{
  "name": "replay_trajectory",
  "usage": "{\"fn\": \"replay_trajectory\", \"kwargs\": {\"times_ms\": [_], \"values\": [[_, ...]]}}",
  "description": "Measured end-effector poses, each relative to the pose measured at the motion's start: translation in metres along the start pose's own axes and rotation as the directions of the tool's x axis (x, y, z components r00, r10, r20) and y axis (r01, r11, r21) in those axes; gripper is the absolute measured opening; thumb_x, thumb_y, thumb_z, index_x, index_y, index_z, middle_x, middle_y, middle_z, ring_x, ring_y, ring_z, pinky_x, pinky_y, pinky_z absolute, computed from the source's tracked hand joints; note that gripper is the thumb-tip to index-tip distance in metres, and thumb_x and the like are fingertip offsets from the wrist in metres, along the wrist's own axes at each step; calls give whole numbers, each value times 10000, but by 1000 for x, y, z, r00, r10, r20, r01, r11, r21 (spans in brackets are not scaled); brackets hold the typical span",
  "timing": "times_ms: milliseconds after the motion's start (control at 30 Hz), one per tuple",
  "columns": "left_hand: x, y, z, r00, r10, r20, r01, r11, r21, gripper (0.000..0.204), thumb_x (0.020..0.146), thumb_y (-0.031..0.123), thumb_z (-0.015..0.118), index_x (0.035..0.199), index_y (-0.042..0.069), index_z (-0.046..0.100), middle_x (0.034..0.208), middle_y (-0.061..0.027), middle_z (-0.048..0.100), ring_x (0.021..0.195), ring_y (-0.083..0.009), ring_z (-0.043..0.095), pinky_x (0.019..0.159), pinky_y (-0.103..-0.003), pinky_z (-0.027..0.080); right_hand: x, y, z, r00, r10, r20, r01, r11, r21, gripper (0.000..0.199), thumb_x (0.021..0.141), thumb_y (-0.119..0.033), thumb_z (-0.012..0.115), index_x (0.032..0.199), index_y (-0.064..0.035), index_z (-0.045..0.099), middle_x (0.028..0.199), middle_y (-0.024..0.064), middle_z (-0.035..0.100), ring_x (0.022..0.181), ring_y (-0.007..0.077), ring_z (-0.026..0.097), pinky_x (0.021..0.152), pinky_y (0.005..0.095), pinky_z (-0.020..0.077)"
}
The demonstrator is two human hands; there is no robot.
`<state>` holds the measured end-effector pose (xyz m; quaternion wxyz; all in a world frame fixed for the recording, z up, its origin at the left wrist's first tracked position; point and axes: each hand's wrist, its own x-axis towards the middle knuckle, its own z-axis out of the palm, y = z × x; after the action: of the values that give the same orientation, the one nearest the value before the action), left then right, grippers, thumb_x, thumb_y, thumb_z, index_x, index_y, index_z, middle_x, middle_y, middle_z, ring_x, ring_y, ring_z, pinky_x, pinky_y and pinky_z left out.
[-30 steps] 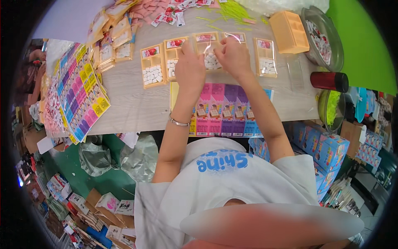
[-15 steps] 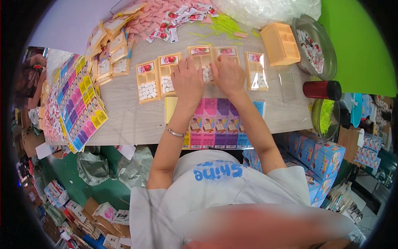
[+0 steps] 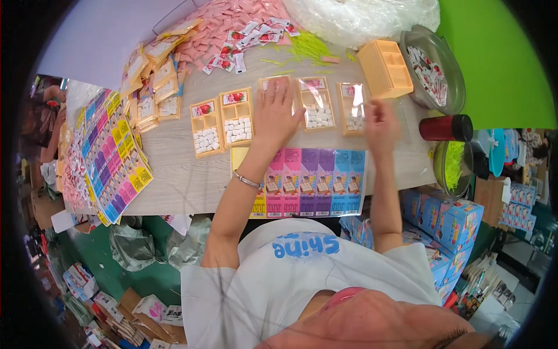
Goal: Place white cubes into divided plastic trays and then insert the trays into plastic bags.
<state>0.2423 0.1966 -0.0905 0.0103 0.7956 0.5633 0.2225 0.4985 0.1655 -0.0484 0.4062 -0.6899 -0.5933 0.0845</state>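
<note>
Two hands over a row of small orange trays on a table

The left hand (image 3: 275, 113) lies flat with its fingers spread wide on one orange tray (image 3: 275, 87), hiding most of it. The right hand (image 3: 381, 123) is blurry, just off the table and beside another tray (image 3: 353, 107); it seems open, but I cannot tell if it holds anything. Between the hands sits a tray of white pieces (image 3: 315, 109). Two more filled trays (image 3: 222, 125) lie left of the left hand. A striped colour sheet (image 3: 314, 183) lies near the table (image 3: 186, 180) edge, partly under the arms. A red cup (image 3: 446, 127) stands at the right
</note>
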Motion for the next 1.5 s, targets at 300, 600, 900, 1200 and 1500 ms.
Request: {"fn": "replay_trajectory", "kwargs": {"times_ms": [300,600,900,1200,1500], "values": [[-1,-7,18,983,-74,169,54,991,121,744,997,502,481,1589,80,323,1663,-114,296,1552,-321,205,1224,-595,153,16,94,-76,932,206,299,-164,973,-161,355,826,-287,798,1044,-11,751,844,76,722,758,131,663,671,309,514],[-8,19,-13,993,-75,90,91,978,-186,663,1039,432,477,1564,49,346,1632,-200,289,1529,-381,218,1212,-584,175,28,136,-79,814,316,488,-380,925,35,281,843,-252,787,985,-9,790,774,0,710,671,74,569,605,260,456],[-32,57,-46,1000,-31,4,29,877,-479,541,1072,384,451,1462,11,478,1458,-213,507,1373,-386,438,1163,-479,309,28,138,-75,823,310,477,-377,925,50,301,814,-273,781,972,-17,801,805,33,746,698,95,624,646,268,489],[-51,60,-42,998,-36,51,57,849,-526,491,1073,388,455,1421,51,538,1392,-186,571,1316,-368,502,1132,-469,356,26,131,-72,826,318,465,-382,923,47,311,821,-270,803,967,4,793,791,7,724,685,67,590,621,242,470],[-61,58,-37,997,-43,67,73,827,-557,450,1065,369,480,1375,62,591,1357,-192,588,1266,-369,541,1106,-462,382,27,135,-72,809,325,489,-416,905,87,302,838,-267,811,955,10,788,725,-35,658,604,45,521,530,239,396]]}}
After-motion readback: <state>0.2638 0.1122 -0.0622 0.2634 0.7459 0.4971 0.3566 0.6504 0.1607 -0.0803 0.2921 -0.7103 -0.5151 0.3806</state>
